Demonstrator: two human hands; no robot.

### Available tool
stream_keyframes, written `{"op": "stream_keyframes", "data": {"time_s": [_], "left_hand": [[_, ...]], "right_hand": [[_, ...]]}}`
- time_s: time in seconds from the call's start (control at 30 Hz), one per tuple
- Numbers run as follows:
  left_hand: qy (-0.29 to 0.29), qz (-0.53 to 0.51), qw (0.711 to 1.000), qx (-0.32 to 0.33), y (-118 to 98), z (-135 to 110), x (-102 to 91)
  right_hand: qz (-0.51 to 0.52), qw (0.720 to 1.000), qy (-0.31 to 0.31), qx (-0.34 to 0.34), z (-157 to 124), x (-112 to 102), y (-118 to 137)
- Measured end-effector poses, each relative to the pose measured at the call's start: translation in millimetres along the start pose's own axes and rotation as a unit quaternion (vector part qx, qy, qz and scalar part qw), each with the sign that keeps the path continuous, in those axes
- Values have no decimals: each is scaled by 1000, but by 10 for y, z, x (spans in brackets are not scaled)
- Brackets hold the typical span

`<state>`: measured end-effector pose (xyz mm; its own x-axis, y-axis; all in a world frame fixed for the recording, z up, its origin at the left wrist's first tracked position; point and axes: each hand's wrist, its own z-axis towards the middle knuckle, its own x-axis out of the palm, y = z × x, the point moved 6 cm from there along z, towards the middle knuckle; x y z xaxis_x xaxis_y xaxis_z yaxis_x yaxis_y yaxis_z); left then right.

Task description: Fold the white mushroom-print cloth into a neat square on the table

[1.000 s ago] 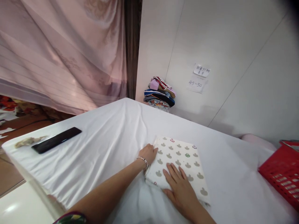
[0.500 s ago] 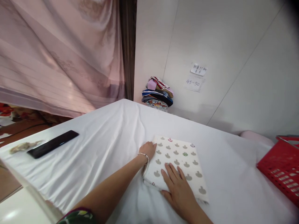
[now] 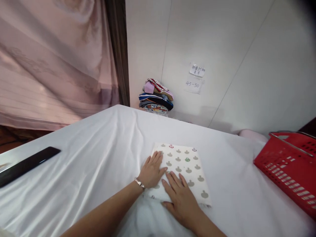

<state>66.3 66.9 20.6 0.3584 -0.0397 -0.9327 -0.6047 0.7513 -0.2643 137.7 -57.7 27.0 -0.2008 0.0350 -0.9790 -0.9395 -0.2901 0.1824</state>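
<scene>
A folded white cloth (image 3: 186, 171) with grey mushroom-like prints and a few coloured ones lies on the white-covered table (image 3: 111, 154). My left hand (image 3: 151, 169), with a bracelet at the wrist, rests palm down on the cloth's left side, fingers spread. On its lower middle lies my right hand (image 3: 181, 202), also flat with fingers apart. Both hands touch the top of the cloth and neither grips it. Parts of the print are hidden beneath them.
A red plastic basket (image 3: 286, 168) with a metal handle stands at the right edge. To the left lies a black flat device (image 3: 29, 164). Beyond the table rises a stack of folded clothes (image 3: 156, 97) against the wall. A pink curtain (image 3: 54, 65) hangs at the left.
My left hand has gone from the cloth's left edge onto its top, its fingers now spread. The right hand stays flat on the cloth. The whole view has turned a little right.
</scene>
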Motion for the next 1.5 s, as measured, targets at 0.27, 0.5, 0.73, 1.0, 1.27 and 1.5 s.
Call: {"op": "stream_keyframes", "data": {"time_s": [0.27,0.5,0.73,1.0,1.27,1.5], "left_hand": [[3,-77,997,-25,147,-26,23],[-15,-143,969,-202,423,-46,-23],[51,-200,932,-299,522,-1,-91],[56,-394,876,-272,558,126,20],[17,-278,930,-240,661,871,-85],[59,-187,948,-251,725,947,166]], "right_hand": [[129,964,-107,204,-250,-336,-732],[396,788,-174,439,-506,-108,-1605],[510,740,-175,402,-333,-111,-1587],[499,771,-222,328,-294,-251,-1613],[466,759,-298,344,-20,-387,-2160],[317,815,-262,408,-12,-83,-2423]]}}
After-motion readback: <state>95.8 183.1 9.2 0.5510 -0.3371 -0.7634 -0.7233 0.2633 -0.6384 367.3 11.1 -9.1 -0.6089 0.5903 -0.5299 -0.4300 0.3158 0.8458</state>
